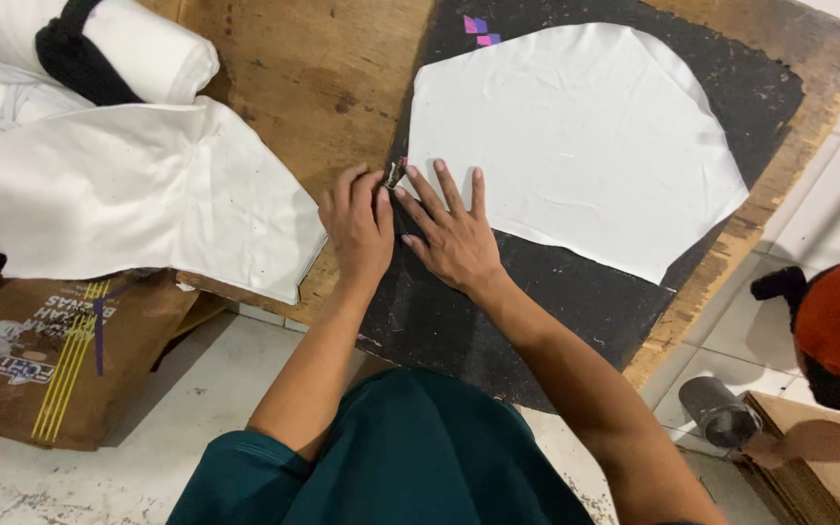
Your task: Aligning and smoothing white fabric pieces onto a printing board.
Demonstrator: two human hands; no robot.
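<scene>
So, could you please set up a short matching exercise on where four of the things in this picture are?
Things:
1. flat white cut fabric piece
2. rolled white cloth with a black band
3. brown printed cardboard box
4. dark grey cylinder

Places:
A. on the tiled floor at lower right
B. top left, behind the white cloth pile
C. on the black mat, under the right hand
D. on the floor at lower left

Pairs: 1-C, 2-B, 3-D, 4-A
</scene>
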